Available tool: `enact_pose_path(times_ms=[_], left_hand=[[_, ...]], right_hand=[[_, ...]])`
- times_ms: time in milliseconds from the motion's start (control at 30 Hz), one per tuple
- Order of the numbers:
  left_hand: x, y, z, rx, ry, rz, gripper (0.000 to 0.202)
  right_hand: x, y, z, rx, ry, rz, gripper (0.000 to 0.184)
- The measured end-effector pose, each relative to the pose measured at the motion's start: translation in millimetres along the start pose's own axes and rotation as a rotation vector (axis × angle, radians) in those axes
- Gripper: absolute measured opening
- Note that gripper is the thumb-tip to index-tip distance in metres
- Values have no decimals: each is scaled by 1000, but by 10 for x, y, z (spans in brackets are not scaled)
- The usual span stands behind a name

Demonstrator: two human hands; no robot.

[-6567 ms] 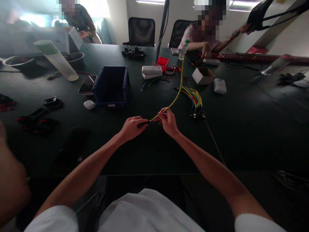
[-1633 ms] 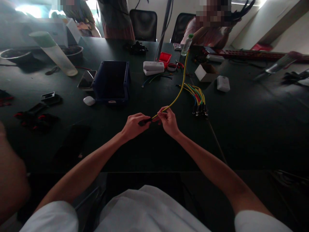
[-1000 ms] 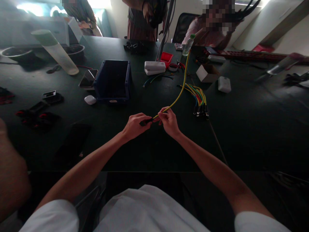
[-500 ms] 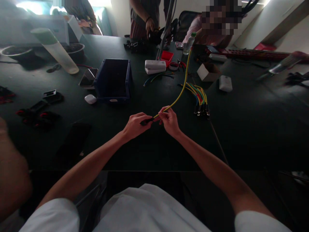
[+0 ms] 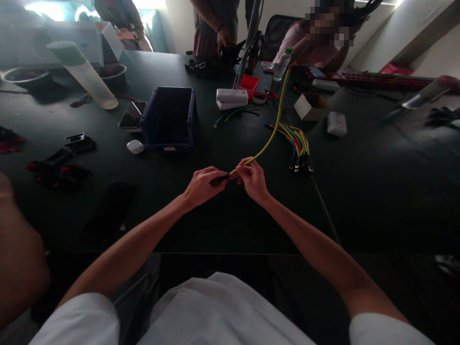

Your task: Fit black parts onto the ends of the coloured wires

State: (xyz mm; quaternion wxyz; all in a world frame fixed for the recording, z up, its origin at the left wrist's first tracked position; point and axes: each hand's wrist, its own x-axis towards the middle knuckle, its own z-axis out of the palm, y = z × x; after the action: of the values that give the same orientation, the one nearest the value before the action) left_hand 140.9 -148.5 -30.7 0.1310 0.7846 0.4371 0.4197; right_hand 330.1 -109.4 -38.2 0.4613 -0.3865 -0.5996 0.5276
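l hand (image 5: 204,187) pinching blk piece (image 5: 217,180), r hand (image 5: 254,182) pinching yel wire (image 5: 279,117), hands close tog, wire bundle (image 5: 297,145) nearby

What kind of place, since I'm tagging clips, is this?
Probably a wiring or assembly workroom: a yellow cable, bundled wires with ring terminals, and a blue bin on a shared table.

The tabletop (image 5: 388,191) is dark green and a bit shiny. A blue bin (image 5: 158,143) sits on it, with a phone (image 5: 132,115) and a white case (image 5: 135,146) just beside. To the right lies a bunch of wires (image 5: 296,143) (yellow, green, blue and red). Farther back are a red tray (image 5: 251,82), a box (image 5: 305,107) and a bottle (image 5: 281,68).
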Motion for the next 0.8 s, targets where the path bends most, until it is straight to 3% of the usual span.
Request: enact_pose_path(times_ms=[800], left_hand=[[3,15,16,23,16,-7,21]], right_hand=[[4,19,-7,-5,-21,-20,38]])
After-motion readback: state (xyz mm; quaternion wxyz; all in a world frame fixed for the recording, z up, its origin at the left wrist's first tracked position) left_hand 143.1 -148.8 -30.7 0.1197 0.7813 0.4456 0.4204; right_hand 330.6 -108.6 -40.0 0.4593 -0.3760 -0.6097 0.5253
